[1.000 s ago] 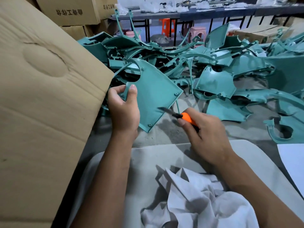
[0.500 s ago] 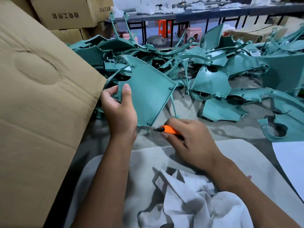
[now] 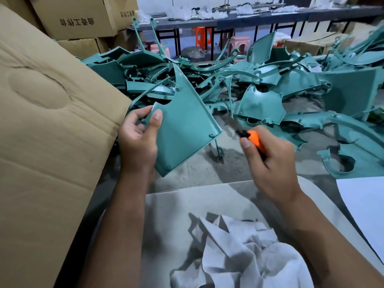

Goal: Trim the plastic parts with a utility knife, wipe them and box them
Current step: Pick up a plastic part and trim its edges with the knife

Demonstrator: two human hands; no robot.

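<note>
The teal plastic panel is pinched along its left edge by the left hand, thumb laid on the near face and the other fingers curled round behind. It is held up in the air, tilted, with its lower corner pointing down toward the desk. The utility knife is gripped in the right hand, fingers wrapped round the orange handle and the thumb pressed near the blade holder. The blade is blurred and is seen just beside the panel's right corner, apart from it; no contact can be made out.

The trimming step is judged to be in hand, with this one panel being worked edge by edge. For the next move, the blade would need to be brought back against an untrimmed edge at a shallow angle and drawn away from the holding thumb, while the panel is turned to present that edge.

A crumpled white cloth lies on the grey board nearest the person, ready for wiping. A cardboard box stands at the left, and a heap of teal parts is spread across the desk beyond.
</note>
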